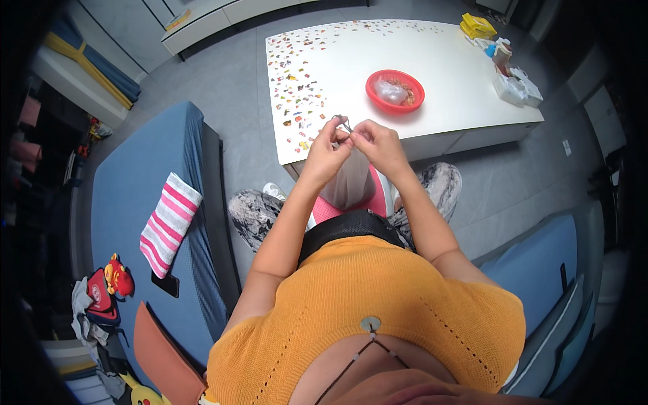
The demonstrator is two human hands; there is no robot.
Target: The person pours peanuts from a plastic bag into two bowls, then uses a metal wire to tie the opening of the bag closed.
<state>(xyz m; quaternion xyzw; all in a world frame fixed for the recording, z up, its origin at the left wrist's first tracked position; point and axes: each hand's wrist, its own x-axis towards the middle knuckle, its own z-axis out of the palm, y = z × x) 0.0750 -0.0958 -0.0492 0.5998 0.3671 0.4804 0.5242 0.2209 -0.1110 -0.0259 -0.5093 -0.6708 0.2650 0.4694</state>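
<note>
Both hands meet in front of me, above the near edge of the white table. A thin, dark, looped thing runs between them; its kind is too small to make out. My left hand is closed round one side of it, fingers curled. With thumb and forefinger, my right hand pinches its other side. Just below the hands, a greyish bag hangs between my knees, over something pink and white. Beyond them on the table sits a red bowl with a clear plastic bag and small brownish pieces inside.
Many small colourful pieces lie spread along the table's left and far sides. A yellow packet and white tissue packs stand at its right end. To my left is a blue sofa with a striped towel and a dark phone.
</note>
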